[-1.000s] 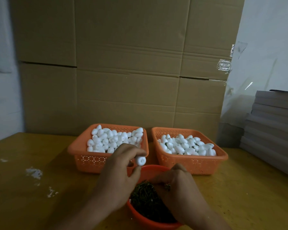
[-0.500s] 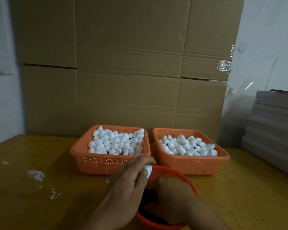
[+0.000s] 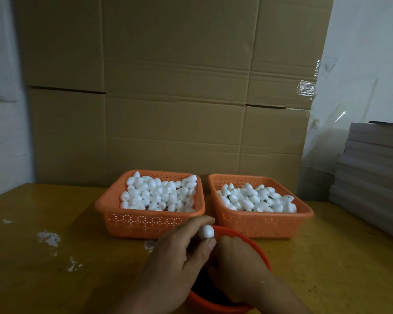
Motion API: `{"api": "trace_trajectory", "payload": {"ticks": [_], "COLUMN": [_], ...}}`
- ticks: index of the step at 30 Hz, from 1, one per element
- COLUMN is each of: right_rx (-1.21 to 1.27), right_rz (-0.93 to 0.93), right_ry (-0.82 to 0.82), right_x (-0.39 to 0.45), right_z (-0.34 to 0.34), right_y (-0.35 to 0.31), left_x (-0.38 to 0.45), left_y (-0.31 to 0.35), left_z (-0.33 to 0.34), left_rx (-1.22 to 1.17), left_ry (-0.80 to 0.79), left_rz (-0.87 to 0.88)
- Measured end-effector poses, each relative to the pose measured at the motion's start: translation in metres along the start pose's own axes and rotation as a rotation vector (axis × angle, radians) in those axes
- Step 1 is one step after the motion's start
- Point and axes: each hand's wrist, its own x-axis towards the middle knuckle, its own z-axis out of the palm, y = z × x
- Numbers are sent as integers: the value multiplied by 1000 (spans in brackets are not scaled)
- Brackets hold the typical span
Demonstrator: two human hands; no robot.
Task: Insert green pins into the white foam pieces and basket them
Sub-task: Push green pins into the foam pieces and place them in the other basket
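My left hand (image 3: pixel 177 264) pinches one white foam piece (image 3: pixel 206 231) between thumb and fingertips, just above the far rim of the red bowl (image 3: pixel 260 251). My right hand (image 3: pixel 236 268) is inside that bowl with its fingers curled down into the dark pile of green pins; the fingertips and the pins are hidden. Behind the bowl stand two orange baskets. The left basket (image 3: pixel 104 203) is heaped with plain foam pieces (image 3: pixel 159 193). The right basket (image 3: pixel 309 215) holds foam pieces (image 3: pixel 254 198) with bits of green showing between them.
A wall of cardboard boxes (image 3: pixel 168 87) rises right behind the baskets. Stacked grey boards (image 3: pixel 372 166) stand at the right edge of the yellow table (image 3: pixel 338 257). White crumbs (image 3: pixel 48 237) lie on the table's left part.
My left hand has brought the foam piece down from the left basket's front to the bowl's rim. My right hand has stayed in the bowl, now covering the pins.
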Motion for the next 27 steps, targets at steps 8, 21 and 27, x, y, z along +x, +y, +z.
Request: {"api": "trace_trajectory", "payload": {"ticks": [8, 21, 27], "right_rx": [39, 132, 317], "right_rz": [-9, 44, 42], "right_ry": [-25, 106, 237], "right_x": [-5, -14, -21], "right_z": [-4, -7, -16], "right_y": [-3, 5, 7], "left_x": [2, 1, 4], "left_y": [-1, -2, 2], "left_z": [3, 2, 3], "left_rx": [-7, -91, -438], "left_ry": [37, 35, 50], "left_rz": [-5, -70, -180]}}
